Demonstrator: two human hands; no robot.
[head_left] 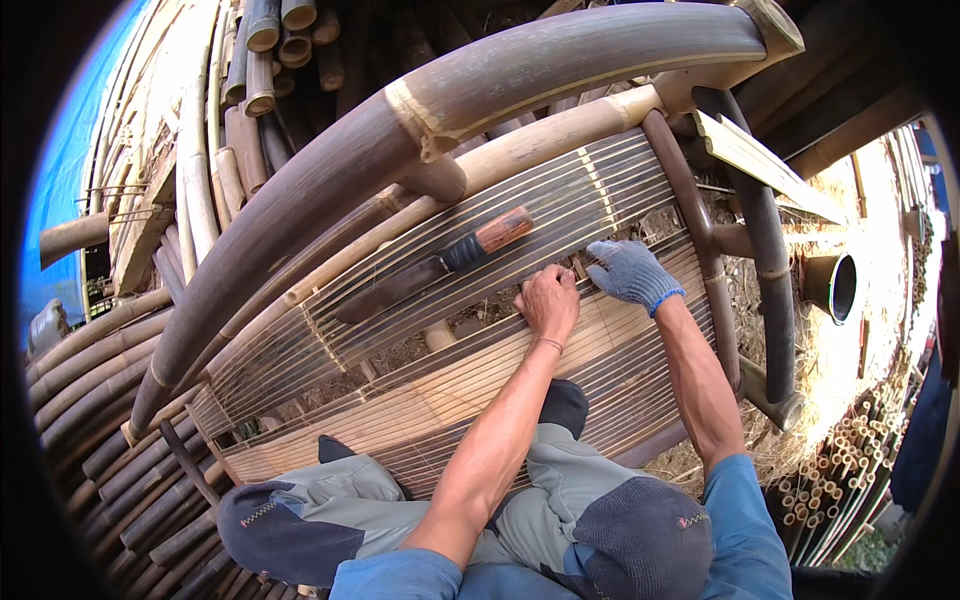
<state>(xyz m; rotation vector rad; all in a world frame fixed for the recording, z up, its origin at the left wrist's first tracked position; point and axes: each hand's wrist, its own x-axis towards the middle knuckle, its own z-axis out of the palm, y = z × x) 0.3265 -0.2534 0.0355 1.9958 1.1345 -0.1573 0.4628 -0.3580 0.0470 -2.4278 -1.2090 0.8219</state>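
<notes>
Reaching over bamboo slats [600, 355] with curled left hand [549, 303] and curled, gloved right hand [630, 272] beside it, cannot tell anything held, with knife [463, 253] leftward.

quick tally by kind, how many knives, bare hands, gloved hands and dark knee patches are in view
knife: 1
bare left hand: 1
gloved right hand: 1
dark knee patches: 2
total: 5
</notes>
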